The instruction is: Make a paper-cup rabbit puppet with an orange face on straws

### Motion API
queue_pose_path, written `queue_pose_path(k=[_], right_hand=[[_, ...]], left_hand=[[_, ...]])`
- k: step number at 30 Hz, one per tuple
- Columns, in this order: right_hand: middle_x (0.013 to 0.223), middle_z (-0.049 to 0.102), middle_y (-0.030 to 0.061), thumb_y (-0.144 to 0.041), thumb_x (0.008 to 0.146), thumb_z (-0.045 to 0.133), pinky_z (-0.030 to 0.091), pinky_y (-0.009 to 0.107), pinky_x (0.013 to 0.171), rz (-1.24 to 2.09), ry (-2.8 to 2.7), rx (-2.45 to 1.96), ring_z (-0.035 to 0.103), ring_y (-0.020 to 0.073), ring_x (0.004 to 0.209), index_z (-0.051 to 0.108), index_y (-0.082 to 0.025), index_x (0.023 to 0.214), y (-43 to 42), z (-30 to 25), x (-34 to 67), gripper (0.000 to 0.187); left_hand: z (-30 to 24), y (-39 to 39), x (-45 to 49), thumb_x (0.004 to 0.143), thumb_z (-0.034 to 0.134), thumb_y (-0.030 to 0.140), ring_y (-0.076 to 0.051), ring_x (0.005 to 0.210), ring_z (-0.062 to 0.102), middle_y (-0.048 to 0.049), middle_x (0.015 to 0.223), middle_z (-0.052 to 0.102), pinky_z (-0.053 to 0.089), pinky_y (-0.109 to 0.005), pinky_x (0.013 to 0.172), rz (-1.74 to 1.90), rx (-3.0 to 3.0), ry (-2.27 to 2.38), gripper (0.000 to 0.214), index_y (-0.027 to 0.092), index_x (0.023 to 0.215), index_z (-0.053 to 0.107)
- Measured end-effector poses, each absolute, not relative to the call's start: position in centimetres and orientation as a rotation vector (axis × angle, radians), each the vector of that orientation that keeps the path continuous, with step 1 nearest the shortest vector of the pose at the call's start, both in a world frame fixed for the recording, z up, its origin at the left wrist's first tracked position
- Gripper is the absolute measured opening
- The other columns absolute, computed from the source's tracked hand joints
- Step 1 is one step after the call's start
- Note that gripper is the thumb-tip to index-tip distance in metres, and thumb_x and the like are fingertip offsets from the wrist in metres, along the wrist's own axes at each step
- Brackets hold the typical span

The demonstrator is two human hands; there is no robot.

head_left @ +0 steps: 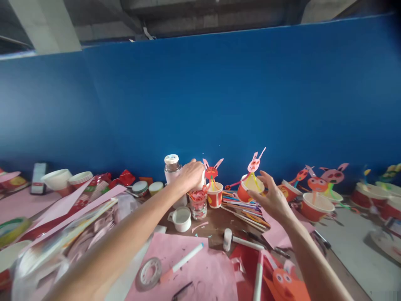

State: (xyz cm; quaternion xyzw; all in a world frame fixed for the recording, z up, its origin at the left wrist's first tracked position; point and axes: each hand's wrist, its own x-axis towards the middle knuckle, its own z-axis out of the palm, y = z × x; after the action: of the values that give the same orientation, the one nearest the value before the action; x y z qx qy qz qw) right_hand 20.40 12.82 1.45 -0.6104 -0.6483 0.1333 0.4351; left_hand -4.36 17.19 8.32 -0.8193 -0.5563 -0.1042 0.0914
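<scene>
My left hand [191, 174] reaches forward with curled fingers at the back of the table. Something white shows at its fingertips, too hidden to name. Just below it stands a clear jar [198, 207] of red and pink scraps. Right beside that hand is a red paper cup [214, 197] with a red long-eared paper figure [212, 172] in it. My right hand [273, 195] has its thumb and fingers apart next to a tilted red paper cup [243, 191] with a pink rabbit figure [253, 164]. Whether the thumb touches that cup I cannot tell.
Behind rises a blue wall [200, 96]. In front lie pink paper [184, 267], a tape roll [149, 274], a marker [188, 256] and an orange paper face [286, 282]. A white mug [181, 219] stands near the jar. More cup figures [317, 205] line the right.
</scene>
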Motion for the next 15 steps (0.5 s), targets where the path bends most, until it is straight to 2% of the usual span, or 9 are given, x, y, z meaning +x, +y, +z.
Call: queue_pose_path(k=[4, 15], right_hand=[[0.122, 0.051, 0.0128, -0.045, 0.068, 0.055, 0.042, 0.039, 0.08, 0.256, -1.585, -1.586, 0.055, 0.0269, 0.098, 0.03, -0.017, 0.131, 13.2, 0.6, 21.1, 0.073], [0.123, 0.048, 0.0177, -0.046, 0.069, 0.051, 0.042, 0.041, 0.083, 0.221, -1.616, -1.672, 0.05, 0.0296, 0.106, 0.031, -0.011, 0.13, 14.5, -2.5, 21.0, 0.073]], left_hand=[[8.0, 17.8, -4.2, 0.084, 0.05, 0.029, -0.016, 0.084, 0.058, -0.0049, 0.096, 0.06, 0.049, -0.036, 0.073, -0.164, -2.414, -1.717, 0.02, 0.014, 0.096, 0.057], [8.1, 17.6, -4.8, 0.085, 0.05, 0.027, -0.015, 0.08, 0.059, -0.004, 0.092, 0.061, 0.05, -0.034, 0.07, -0.037, -2.425, -1.78, 0.018, 0.015, 0.095, 0.058]])
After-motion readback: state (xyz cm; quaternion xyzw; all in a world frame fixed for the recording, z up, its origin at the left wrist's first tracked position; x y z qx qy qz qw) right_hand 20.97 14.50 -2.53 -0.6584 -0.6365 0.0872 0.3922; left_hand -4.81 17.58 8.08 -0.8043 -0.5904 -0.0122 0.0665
